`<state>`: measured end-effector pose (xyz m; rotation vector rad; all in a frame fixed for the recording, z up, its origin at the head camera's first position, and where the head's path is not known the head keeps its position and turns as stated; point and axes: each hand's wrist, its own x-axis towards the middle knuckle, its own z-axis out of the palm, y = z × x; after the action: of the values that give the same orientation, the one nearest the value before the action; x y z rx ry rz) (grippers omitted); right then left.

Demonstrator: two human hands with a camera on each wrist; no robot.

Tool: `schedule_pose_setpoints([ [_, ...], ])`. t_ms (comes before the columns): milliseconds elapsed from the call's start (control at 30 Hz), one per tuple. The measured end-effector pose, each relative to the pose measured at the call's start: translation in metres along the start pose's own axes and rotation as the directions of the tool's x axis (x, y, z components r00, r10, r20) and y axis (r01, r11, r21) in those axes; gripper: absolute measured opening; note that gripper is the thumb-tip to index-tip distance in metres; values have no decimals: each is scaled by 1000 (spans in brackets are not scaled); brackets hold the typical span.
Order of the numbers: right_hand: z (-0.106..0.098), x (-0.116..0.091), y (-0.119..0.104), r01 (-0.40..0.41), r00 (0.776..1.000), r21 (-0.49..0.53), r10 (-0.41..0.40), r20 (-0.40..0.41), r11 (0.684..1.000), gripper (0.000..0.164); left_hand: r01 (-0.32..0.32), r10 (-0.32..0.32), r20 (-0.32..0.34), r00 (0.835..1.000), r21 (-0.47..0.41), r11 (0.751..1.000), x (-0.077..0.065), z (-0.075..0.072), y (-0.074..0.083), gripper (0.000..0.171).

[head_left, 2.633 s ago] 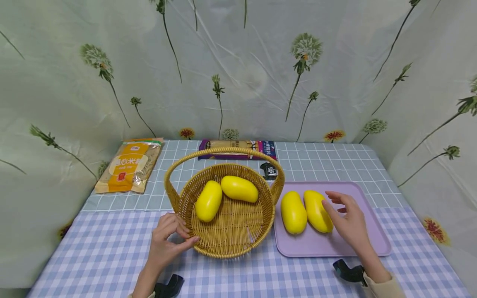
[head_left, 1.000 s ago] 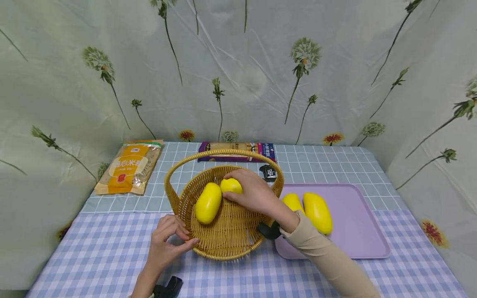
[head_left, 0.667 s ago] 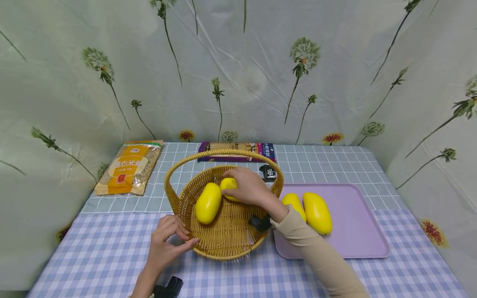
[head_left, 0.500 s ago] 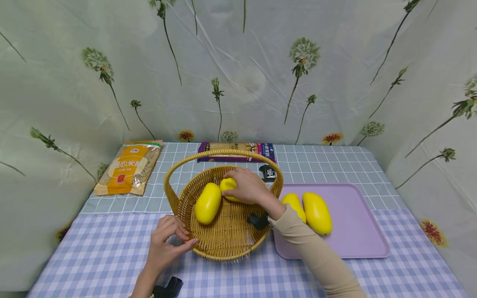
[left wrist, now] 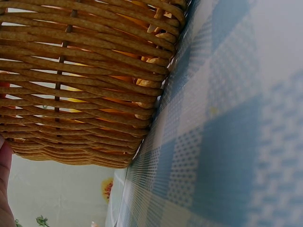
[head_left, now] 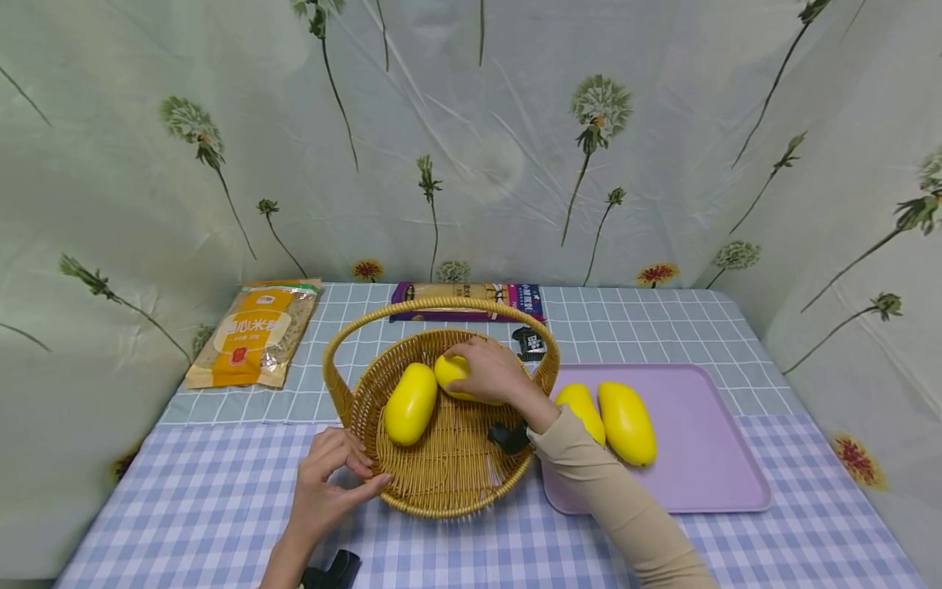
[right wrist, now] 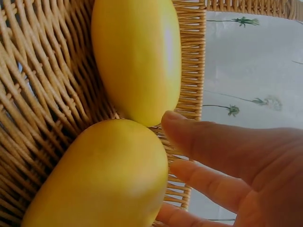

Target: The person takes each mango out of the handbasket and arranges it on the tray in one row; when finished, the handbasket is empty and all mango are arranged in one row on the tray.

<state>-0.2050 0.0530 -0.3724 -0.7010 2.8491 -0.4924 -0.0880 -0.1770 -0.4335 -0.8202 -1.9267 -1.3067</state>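
Note:
A round wicker basket (head_left: 441, 478) with a tall arched handle stands mid-table in the head view. My left hand (head_left: 324, 483) pinches its near-left rim between thumb and fingers. Two yellow mangoes lie inside: the left mango (head_left: 410, 405) is untouched, and over the right mango (head_left: 449, 376) reaches my right hand (head_left: 489, 372), covering much of it. In the right wrist view my right thumb (right wrist: 203, 137) is extended near where the two mangoes meet, and the fingers (right wrist: 208, 182) lie loosely beside the lower mango (right wrist: 102, 177). The left wrist view shows the basket's woven side (left wrist: 85, 85).
On the right, a lilac tray (head_left: 706, 458) bears two more mangoes, one mango (head_left: 627, 421) in full view and another partly behind the right sleeve (head_left: 618, 491). At the back are an orange-labelled bag (head_left: 253, 335), a purple packet (head_left: 467, 301) and a small black packet (head_left: 531, 343).
My right hand has gone from above the tray leftward into the basket, over the right mango. Lately its thumb has shifted slightly, uncovering more of that mango. The left hand keeps its place.

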Motion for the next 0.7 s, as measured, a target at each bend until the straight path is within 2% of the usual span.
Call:
schedule_pose_setpoints([
  [700,12,4,9,-12,1000,8,12,-18,1000,56,-15,15,-5,1000,-8,1000,0,0,0,32],
])
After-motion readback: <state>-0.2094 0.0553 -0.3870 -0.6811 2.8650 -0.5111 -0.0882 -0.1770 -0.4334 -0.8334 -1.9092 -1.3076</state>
